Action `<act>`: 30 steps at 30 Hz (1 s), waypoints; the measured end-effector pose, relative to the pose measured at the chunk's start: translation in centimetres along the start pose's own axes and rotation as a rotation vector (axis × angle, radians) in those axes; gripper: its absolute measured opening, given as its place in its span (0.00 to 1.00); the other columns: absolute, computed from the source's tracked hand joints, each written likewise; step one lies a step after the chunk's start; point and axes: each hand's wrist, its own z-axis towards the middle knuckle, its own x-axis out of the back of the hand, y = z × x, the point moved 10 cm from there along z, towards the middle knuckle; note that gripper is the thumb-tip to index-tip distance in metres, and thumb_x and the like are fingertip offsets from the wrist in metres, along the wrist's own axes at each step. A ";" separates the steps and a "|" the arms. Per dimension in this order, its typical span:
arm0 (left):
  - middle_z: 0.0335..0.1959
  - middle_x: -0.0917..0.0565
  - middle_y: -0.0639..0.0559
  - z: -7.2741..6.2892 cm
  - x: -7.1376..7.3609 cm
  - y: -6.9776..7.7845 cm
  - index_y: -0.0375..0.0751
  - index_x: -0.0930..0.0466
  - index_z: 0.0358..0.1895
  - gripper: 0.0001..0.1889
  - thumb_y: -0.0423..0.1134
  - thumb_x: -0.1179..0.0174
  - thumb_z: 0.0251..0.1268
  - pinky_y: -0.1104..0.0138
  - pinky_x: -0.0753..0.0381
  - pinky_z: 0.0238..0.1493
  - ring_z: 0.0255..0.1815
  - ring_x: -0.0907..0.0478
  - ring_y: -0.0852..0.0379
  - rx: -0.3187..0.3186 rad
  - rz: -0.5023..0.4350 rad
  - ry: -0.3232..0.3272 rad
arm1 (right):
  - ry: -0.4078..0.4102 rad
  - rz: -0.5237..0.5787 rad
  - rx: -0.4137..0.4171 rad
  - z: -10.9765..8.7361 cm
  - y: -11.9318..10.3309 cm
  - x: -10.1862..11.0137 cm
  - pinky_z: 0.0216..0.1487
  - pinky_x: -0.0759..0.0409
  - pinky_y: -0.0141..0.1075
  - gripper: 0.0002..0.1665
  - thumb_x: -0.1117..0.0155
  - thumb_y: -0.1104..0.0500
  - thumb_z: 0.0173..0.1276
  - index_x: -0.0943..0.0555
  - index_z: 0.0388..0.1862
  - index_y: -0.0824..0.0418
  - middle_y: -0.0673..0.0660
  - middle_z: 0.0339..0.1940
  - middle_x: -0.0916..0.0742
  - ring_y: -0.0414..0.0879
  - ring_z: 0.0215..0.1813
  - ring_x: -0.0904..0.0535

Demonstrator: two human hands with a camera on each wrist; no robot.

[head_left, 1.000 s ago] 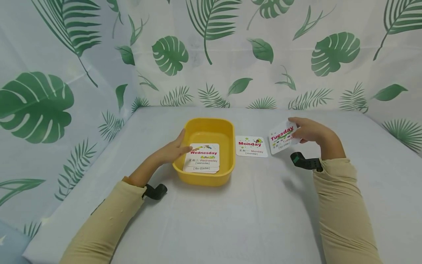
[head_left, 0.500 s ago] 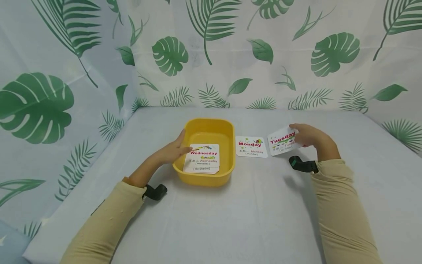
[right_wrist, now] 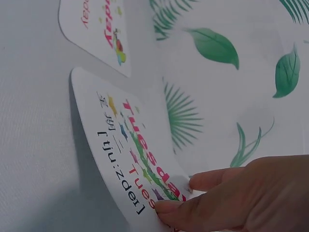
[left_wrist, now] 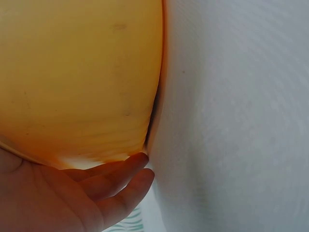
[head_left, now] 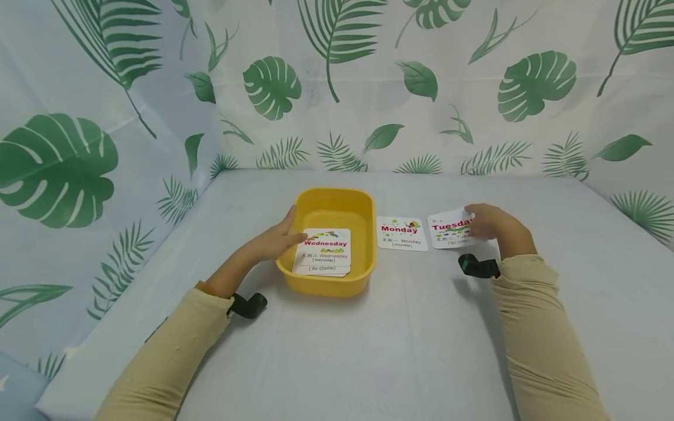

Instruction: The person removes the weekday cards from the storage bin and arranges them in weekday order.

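My right hand pinches the right edge of a white "Tuesday" flashcard, the thumb over its face. In the right wrist view the card slants, its lower edge casting a shadow on the cloth. Just left of it lies the "Monday" flashcard, flat and face up. My left hand holds the left side of a yellow plastic tub, thumb over the rim and fingers along the outer wall. Inside the tub rests a small stack of cards, topped by the "Wednesday" flashcard.
A white cloth covers the table. Behind and to the left hang white curtains with green leaf prints. Each wrist wears a black camera mount, the right one hanging low over the cloth.
My right hand has come down and slightly left, bringing the Tuesday card lower and straighter beside the Monday card. The left hand and tub have stayed put.
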 end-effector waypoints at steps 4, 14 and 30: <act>0.74 0.68 0.44 0.0 -0.1 0.0 0.40 0.78 0.71 0.41 0.46 0.57 0.70 0.54 0.58 0.72 0.74 0.63 0.47 0.002 -0.001 0.001 | -0.009 -0.033 -0.020 0.3 0.3 -0.4 0.56 0.32 0.54 0.36 0.53 0.68 0.63 0.52 0.68 0.74 0.78 0.63 0.40 0.64 0.53 0.36; 0.74 0.68 0.45 0.2 0.0 -0.2 0.40 0.78 0.71 0.41 0.47 0.57 0.70 0.54 0.57 0.72 0.74 0.62 0.47 0.010 0.008 0.003 | -0.027 -0.003 -0.061 0.8 0.8 -1.1 0.53 0.28 0.51 0.38 0.50 0.66 0.64 0.54 0.69 0.73 0.76 0.62 0.38 0.64 0.53 0.35; 0.74 0.68 0.44 0.1 -0.1 -0.3 0.40 0.79 0.71 0.41 0.47 0.58 0.70 0.53 0.59 0.72 0.74 0.63 0.46 0.013 0.019 -0.002 | -0.106 -0.029 -0.052 0.7 1.2 -1.6 0.47 0.26 0.48 0.39 0.49 0.66 0.63 0.53 0.69 0.73 0.75 0.61 0.37 0.61 0.50 0.33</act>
